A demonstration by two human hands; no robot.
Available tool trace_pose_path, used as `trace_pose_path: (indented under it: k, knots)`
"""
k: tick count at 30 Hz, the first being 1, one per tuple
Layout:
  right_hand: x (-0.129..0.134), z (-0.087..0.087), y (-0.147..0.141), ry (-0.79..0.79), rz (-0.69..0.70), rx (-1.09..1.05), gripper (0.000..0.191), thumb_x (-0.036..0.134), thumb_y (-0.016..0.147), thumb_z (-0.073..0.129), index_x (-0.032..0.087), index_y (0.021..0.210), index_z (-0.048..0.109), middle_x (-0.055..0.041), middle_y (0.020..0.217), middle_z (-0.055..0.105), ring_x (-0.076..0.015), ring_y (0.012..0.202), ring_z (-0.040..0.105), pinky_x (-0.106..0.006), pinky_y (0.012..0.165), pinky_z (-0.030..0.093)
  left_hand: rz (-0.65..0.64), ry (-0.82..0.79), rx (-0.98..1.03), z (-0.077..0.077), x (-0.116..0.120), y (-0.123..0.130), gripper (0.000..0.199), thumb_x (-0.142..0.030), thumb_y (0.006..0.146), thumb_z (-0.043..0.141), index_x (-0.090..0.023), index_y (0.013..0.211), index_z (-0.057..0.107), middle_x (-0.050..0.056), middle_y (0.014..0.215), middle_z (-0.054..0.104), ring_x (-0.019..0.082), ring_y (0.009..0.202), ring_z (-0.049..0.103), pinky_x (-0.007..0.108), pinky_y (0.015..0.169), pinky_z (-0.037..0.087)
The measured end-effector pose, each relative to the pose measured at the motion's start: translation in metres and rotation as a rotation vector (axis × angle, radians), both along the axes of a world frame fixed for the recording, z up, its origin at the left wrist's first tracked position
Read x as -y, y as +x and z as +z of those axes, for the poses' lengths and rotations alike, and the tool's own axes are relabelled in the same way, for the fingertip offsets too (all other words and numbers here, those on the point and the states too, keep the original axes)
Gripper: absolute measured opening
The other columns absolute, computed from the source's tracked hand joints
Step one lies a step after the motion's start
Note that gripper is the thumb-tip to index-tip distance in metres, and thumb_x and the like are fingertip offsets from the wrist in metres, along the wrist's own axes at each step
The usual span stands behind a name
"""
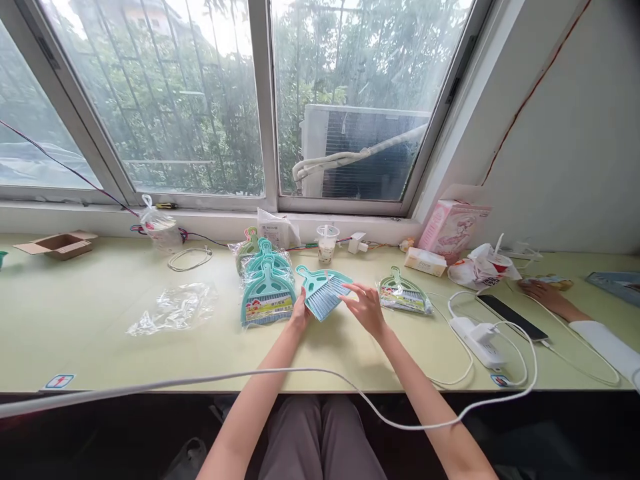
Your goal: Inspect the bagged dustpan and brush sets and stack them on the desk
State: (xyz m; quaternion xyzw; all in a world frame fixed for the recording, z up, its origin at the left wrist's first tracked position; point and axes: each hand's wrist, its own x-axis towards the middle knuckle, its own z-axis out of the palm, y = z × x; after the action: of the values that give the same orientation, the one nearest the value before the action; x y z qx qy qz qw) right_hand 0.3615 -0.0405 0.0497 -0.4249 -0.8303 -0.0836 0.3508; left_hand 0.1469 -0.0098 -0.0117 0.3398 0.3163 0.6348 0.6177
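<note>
A turquoise dustpan [309,279] with a small blue-bristled brush [325,298] lying in it is held up above the table. My left hand [300,313] is closed on its lower left edge. Over at the right side, my right hand [365,307] has its fingers apart, the tips at the bristle ends and rim; whether they press on it I cannot tell. Left of my hands lies an overlapping row of wrapped turquoise dustpan sets [269,293] with yellow labels. A greenish wrapped dustpan set [404,293] rests to the right.
Crumpled clear plastic [173,308] and an open cardboard box [65,245] are on the left. A cup [327,243] stands by the window. At right are a power strip [477,341], a phone [511,318] and another person's hand [537,291]. A white cable [320,371] crosses in front.
</note>
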Motion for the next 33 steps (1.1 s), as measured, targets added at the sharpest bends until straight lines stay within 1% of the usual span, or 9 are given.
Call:
trace_pose_path:
  k: [2,6,11,14,16,20,24,28,33]
  knots:
    - [-0.005,-0.014,-0.003,-0.008,0.008,0.029,0.028,0.017,0.094,0.056,0.036,0.1,0.075,0.0013,0.129,0.066,-0.0227,0.125,0.051,-0.041,0.106,0.029,-0.047,-0.019,0.037,-0.003,-0.001,-0.001,0.067,-0.071,0.083,0.055,-0.016,0.12,0.063,0.016,0.124,0.066,0.03,0.121,0.061,0.047,0.106,0.048]
    - [-0.014,-0.032,0.001,0.057,-0.087,-0.093,0.028,0.017,0.094,0.055,0.035,0.097,0.076,0.0007,0.127,0.067,-0.0243,0.126,0.05,-0.043,0.105,0.031,-0.059,-0.062,0.089,-0.005,-0.004,-0.003,0.064,-0.069,0.08,0.062,-0.016,0.117,0.065,0.014,0.121,0.068,0.031,0.117,0.063,0.05,0.108,0.046]
    - [-0.009,-0.036,0.003,0.204,-0.13,-0.257,0.024,0.021,0.093,0.059,0.035,0.089,0.078,-0.0014,0.114,0.07,-0.0238,0.114,0.056,-0.041,0.1,0.039,-0.055,-0.079,0.119,-0.005,-0.007,-0.003,0.06,-0.064,0.08,0.065,-0.017,0.117,0.066,0.014,0.122,0.067,0.03,0.117,0.064,0.047,0.108,0.046]
    - [-0.001,-0.037,-0.003,0.354,-0.051,-0.341,0.019,0.021,0.089,0.066,0.036,0.086,0.077,-0.0012,0.105,0.071,-0.0217,0.104,0.059,-0.037,0.093,0.043,-0.031,-0.143,0.101,-0.006,-0.007,-0.003,0.059,-0.061,0.079,0.069,-0.016,0.116,0.065,0.015,0.118,0.068,0.03,0.114,0.065,0.046,0.104,0.05]
    - [0.001,-0.038,-0.009,0.396,0.001,-0.325,0.018,0.02,0.087,0.068,0.036,0.087,0.077,-0.0007,0.105,0.07,-0.0206,0.103,0.059,-0.036,0.091,0.042,-0.035,-0.169,0.084,-0.006,-0.007,-0.001,0.059,-0.061,0.077,0.071,-0.015,0.114,0.065,0.015,0.113,0.07,0.031,0.111,0.066,0.046,0.101,0.052]
    - [-0.007,-0.04,-0.015,0.28,-0.065,-0.201,0.018,0.017,0.088,0.067,0.033,0.086,0.076,-0.0004,0.114,0.069,-0.0224,0.11,0.055,-0.037,0.091,0.037,-0.062,-0.148,0.077,-0.004,-0.007,0.002,0.059,-0.061,0.074,0.074,-0.015,0.11,0.066,0.014,0.11,0.071,0.031,0.109,0.067,0.046,0.101,0.051]
    - [-0.016,-0.043,-0.012,0.153,-0.203,-0.203,0.017,0.019,0.089,0.064,0.031,0.084,0.076,-0.0006,0.118,0.068,-0.0241,0.113,0.052,-0.039,0.092,0.033,-0.061,-0.135,0.015,0.001,-0.005,0.003,0.056,-0.053,0.07,0.081,-0.017,0.11,0.064,0.012,0.11,0.072,0.031,0.108,0.067,0.048,0.103,0.049]
    - [-0.016,-0.045,-0.008,0.108,-0.291,-0.233,0.019,0.02,0.09,0.061,0.031,0.086,0.076,-0.002,0.119,0.067,-0.0253,0.114,0.051,-0.04,0.094,0.03,-0.098,-0.127,-0.037,0.006,0.0,0.003,0.057,-0.041,0.069,0.084,-0.017,0.116,0.061,0.013,0.115,0.07,0.031,0.111,0.066,0.048,0.104,0.048]
    - [-0.02,-0.048,-0.005,0.054,-0.289,-0.251,0.021,0.02,0.09,0.058,0.03,0.089,0.077,-0.0037,0.12,0.066,-0.0263,0.115,0.051,-0.041,0.093,0.031,-0.15,-0.087,-0.073,0.012,0.006,0.005,0.064,-0.025,0.062,0.088,-0.014,0.118,0.059,0.015,0.118,0.069,0.031,0.111,0.065,0.048,0.104,0.047]
